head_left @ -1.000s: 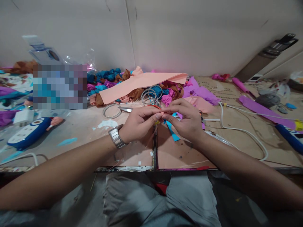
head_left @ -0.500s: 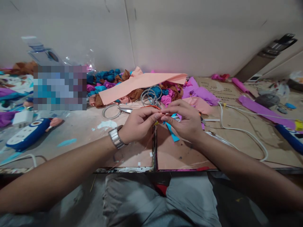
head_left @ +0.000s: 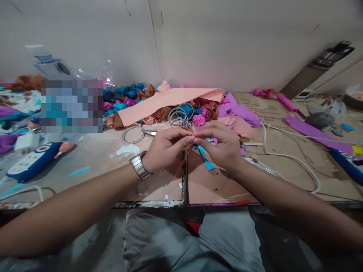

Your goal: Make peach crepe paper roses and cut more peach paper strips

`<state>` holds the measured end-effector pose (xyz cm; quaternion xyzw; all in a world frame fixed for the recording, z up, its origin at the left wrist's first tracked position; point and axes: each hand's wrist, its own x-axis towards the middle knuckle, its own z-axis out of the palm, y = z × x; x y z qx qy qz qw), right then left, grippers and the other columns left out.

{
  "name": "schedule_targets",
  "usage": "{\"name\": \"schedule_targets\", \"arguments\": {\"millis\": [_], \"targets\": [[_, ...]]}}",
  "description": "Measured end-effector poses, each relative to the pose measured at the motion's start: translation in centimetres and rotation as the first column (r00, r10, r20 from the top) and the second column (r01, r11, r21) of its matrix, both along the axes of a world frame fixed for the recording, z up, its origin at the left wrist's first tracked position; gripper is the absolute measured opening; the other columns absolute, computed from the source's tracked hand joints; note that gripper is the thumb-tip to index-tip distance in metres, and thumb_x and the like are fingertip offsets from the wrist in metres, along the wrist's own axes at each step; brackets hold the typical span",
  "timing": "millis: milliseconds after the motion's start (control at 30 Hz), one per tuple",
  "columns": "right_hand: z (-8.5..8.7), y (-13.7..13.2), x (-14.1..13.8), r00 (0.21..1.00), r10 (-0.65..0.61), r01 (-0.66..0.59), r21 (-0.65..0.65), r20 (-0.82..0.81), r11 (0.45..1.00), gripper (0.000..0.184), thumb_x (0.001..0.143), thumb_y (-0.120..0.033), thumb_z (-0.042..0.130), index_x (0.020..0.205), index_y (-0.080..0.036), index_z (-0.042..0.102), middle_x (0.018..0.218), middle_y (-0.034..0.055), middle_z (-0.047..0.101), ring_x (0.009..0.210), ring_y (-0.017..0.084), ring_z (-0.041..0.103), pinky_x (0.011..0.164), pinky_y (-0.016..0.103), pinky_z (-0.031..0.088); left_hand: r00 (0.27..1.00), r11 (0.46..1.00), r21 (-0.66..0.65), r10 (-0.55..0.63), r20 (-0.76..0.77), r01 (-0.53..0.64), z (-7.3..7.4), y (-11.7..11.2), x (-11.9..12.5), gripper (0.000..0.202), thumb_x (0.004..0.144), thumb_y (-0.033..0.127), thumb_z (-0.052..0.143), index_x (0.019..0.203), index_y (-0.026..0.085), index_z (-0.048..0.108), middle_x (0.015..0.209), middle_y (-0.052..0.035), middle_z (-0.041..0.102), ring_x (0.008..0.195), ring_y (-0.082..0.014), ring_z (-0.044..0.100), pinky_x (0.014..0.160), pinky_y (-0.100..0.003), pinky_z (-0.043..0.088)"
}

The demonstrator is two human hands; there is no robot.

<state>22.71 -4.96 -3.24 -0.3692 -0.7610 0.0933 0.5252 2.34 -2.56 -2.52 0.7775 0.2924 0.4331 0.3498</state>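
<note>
My left hand (head_left: 170, 147), with a metal-banded watch (head_left: 139, 165) at its wrist, is closed in a pinch. My right hand (head_left: 219, 145) is pinched too, its fingertips meeting the left ones above the table. Whatever they hold is small and mostly hidden by the fingers. Just behind the left hand lie scissors (head_left: 149, 132), one blade showing. Beyond the fingers a bit of orange (head_left: 186, 129) shows, perhaps a scissor handle. A bright blue strip (head_left: 206, 158) lies on the table beneath my right hand. Coils of grey wire (head_left: 133, 135) rest behind the left hand.
A long peach crepe paper piece (head_left: 176, 97) lies over a heap of crumpled coloured paper at the back. Blue owl-patterned device (head_left: 31, 161) sits left. On the right are a white cable (head_left: 297, 158), purple paper (head_left: 314, 130) and a tall flask (head_left: 314, 70) against the wall.
My fingertips have shifted only slightly and stay pinched together. A dark blue bit shows a little more under them. The other things lie where they were.
</note>
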Motion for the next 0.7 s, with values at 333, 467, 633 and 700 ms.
{"name": "schedule_targets", "arguments": {"millis": [333,467,633,700], "targets": [[0.33,-0.21,-0.23,0.998,0.024,-0.025,-0.023,-0.051,0.999,0.009,0.086,-0.033,0.078,0.089,-0.025,0.075,0.086,0.0017,0.074,0.083,0.018,0.066,0.078,0.036,0.050,0.988,0.969,-0.234,-0.043,0.147,0.077,0.36,-0.07,0.38,0.027,0.082,0.039,0.081,0.088,0.013,0.077,0.085,-0.0074,0.077,0.073,-0.0138,0.069,0.068,-0.023,0.055],[0.33,-0.22,-0.21,0.995,0.060,-0.065,-0.055,-0.085,0.996,0.013,0.084,-0.035,0.080,0.087,-0.024,0.073,0.084,0.0014,0.073,0.079,0.017,0.064,0.073,0.033,0.048,0.985,0.948,-0.298,-0.067,0.159,0.112,0.53,0.12,0.32,0.029,0.082,0.041,0.081,0.086,0.013,0.077,0.080,-0.0068,0.076,0.070,-0.0128,0.067,0.064,-0.022,0.054],[0.51,-0.31,-0.02,0.995,0.080,-0.083,-0.055,-0.067,0.995,0.011,0.087,-0.033,0.078,0.090,-0.023,0.074,0.087,0.0021,0.074,0.079,0.017,0.064,0.074,0.034,0.049,0.980,0.946,-0.294,-0.090,0.175,0.139,0.65,0.15,0.20,0.031,0.085,0.044,0.078,0.085,0.013,0.077,0.075,-0.0057,0.074,0.065,-0.0114,0.065,0.062,-0.022,0.053],[0.54,-0.32,0.01,0.994,0.083,-0.087,-0.052,-0.074,0.995,0.009,0.087,-0.031,0.077,0.091,-0.024,0.075,0.087,0.0021,0.075,0.080,0.017,0.066,0.075,0.034,0.050,0.980,0.951,-0.279,-0.087,0.181,0.137,0.64,0.13,0.23,0.031,0.085,0.044,0.078,0.085,0.013,0.077,0.075,-0.0056,0.074,0.064,-0.0113,0.064,0.062,-0.022,0.053]]}}
